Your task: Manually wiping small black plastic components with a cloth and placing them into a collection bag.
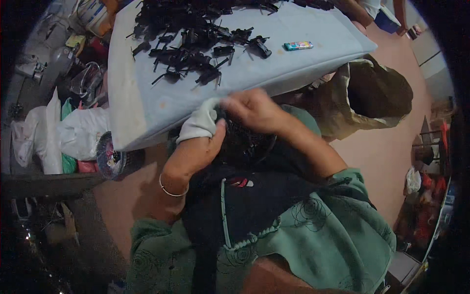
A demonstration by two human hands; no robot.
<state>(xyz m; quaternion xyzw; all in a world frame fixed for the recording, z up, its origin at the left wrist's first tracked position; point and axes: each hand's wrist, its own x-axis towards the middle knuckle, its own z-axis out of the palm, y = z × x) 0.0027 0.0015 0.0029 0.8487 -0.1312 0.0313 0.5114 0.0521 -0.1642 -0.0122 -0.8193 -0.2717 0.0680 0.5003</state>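
Note:
My left hand [203, 142] is raised at the table's near edge, with a pale grey-white cloth [200, 120] over its fingers; whether this is a glove or a loose rag I cannot tell. Its thumb is bent in against something small and dark. Close by on the right, my right hand [257, 110] is curled closed, its fingertips at the cloth and slightly blurred. What lies between the two hands is mostly hidden. Below them, a black mesh-like container [247, 147] sits at my lap, holding dark pieces that are hard to make out.
Many small black plastic parts with thin arms [196, 54] are heaped on the pale padded table [274, 71]. A colourful small packet [297, 45] lies to their right. An open brown sack [362, 98] stands right of the table. White plastic bags [85, 130] and a clear container [111, 159] are at the left.

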